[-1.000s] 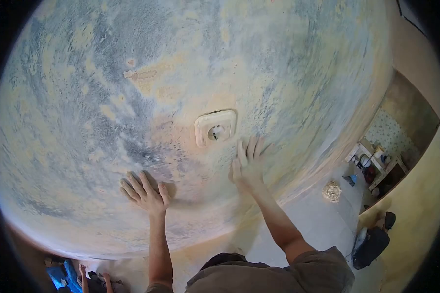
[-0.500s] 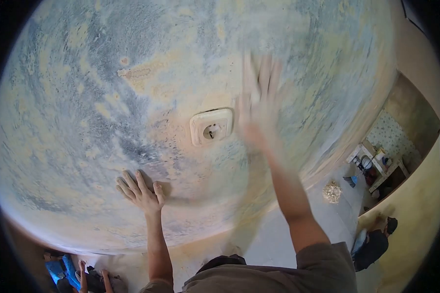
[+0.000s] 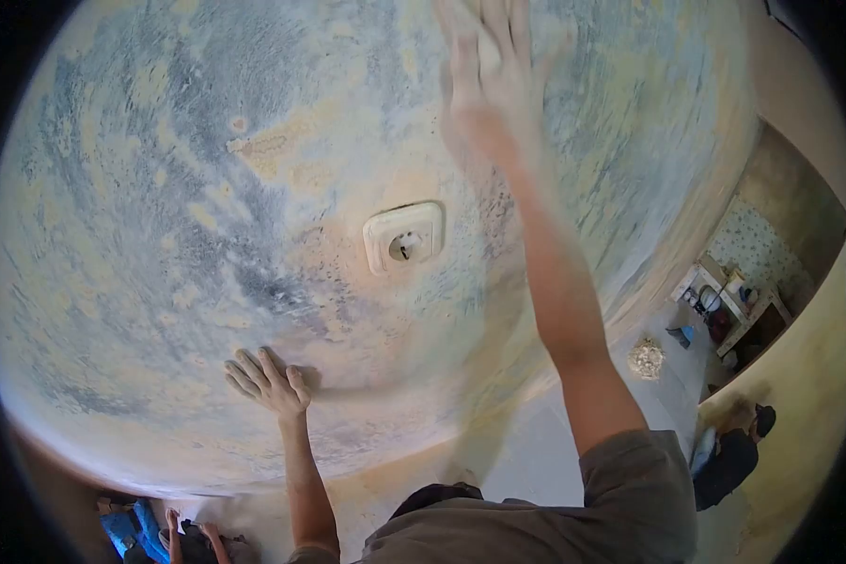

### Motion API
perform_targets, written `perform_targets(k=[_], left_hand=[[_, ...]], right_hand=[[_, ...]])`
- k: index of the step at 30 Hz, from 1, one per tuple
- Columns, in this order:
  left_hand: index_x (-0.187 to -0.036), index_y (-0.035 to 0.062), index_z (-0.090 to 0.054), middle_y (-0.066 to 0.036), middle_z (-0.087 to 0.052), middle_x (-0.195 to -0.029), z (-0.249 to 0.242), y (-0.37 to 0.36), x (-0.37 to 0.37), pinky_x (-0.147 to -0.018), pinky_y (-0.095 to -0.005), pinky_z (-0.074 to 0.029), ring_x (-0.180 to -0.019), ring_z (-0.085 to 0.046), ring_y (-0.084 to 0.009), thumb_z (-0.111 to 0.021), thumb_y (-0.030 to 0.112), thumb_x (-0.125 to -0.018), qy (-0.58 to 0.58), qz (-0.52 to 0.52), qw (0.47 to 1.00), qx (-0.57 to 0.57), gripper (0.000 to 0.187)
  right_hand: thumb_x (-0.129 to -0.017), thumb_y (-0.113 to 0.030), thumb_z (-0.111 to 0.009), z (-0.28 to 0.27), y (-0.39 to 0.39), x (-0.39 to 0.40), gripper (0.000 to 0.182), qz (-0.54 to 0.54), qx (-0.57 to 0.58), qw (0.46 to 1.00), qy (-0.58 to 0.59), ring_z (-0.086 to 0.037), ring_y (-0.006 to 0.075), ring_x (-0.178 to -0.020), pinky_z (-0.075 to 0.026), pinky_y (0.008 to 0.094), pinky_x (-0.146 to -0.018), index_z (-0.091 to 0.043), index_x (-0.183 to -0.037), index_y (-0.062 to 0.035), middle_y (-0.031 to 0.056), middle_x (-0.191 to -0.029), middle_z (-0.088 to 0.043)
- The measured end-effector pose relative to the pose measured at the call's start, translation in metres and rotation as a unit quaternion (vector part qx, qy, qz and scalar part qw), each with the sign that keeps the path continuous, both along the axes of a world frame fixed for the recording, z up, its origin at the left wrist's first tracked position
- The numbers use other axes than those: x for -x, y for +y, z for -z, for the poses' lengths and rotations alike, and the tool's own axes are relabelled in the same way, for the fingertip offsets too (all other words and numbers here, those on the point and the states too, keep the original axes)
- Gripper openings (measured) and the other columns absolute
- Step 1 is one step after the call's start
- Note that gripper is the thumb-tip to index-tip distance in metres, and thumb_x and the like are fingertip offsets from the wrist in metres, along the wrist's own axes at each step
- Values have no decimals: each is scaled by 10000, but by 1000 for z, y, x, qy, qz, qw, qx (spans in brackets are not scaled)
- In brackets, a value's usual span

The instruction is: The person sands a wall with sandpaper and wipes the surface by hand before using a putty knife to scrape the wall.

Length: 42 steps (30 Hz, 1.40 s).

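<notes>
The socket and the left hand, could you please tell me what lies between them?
Only a bare stretch of mottled wall lies between the socket and the left hand, as the head view shows.

Mottled wall (image 3: pixel 338 179), blue-grey and yellowish, rough-looking

Legible texts, labels, brands, numbers and signs: none. Wall (image 3: pixel 338 160): no readable lettering. Socket (image 3: pixel 404 241): no readable mark. Shirt (image 3: pixel 536 534): no readable print. Small items at right (image 3: pixel 735 281): too small to tell.

Right hand (image 3: pixel 492 70) blurred, high on an outstretched arm (image 3: pixel 567 291); left hand (image 3: pixel 273 387) lower, fingers (image 3: pixel 269 364) slightly parted.
</notes>
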<state>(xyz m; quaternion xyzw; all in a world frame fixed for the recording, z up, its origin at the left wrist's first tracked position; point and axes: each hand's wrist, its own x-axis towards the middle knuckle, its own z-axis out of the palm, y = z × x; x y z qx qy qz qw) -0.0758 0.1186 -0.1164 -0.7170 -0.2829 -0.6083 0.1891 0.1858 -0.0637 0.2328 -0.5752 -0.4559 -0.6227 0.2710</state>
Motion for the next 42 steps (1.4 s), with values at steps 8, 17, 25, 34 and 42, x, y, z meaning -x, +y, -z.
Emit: perform_targets(k=[8, 17, 25, 34, 42], left_hand=[[-1485, 60, -295, -228, -206, -1547, -1, 1, 2, -1139, -588, -101, -1428, -131, -459, -251, 415, -1014, 13, -7, 1000, 0, 591], [-1483, 52, -296, -235, -209, -1544, 0, 1, 1, -1138, -590, -104, -1427, -128, -464, -224, 414, -1015, 10, -10, 1000, 2, 596], [-1482, 78, -312, -220, -229, -1542, 5, 4, -2, -1135, -592, -126, -1421, -160, -462, -265, 442, -1004, -10, -15, 1000, -10, 603], [-1485, 96, -314, -208, -246, -1540, 4, 3, -3, -1135, -594, -128, -1423, -154, -459, -296, 429, -994, -17, -8, 1000, -1, 593], [-1493, 80, -286, -220, -225, -1545, 1, 1, -2, -1144, -571, -112, -1426, -149, -458, -256, 421, -1007, -6, -16, 1000, -8, 595]], right_hand=[[-915, -206, -415, 110, -17, 14, 495, -66, 47, 987, 136, -177, 445, -1419, 35, 708, -1077, -477, -1407, -204, 186, -1540, -257], [-912, -307, -462, 218, -41, -5, 420, -23, 123, 981, 147, -194, 470, -1404, -3, 758, -1046, -584, -1308, -239, 206, -1494, -330], [-930, -298, -436, 229, -49, 1, 419, -14, 144, 972, 183, -150, 493, -1407, -19, 719, -1078, -580, -1319, -242, 245, -1498, -292], [-937, -243, -453, 183, -29, -2, 412, -23, 26, 979, 199, -99, 519, -1407, -5, 672, -1100, -574, -1327, -190, 251, -1532, -218], [-963, -227, -386, 73, -17, 1, 461, -42, 18, 994, 97, -42, 514, -1413, -38, 632, -1124, -474, -1381, -54, 219, -1557, -170]])
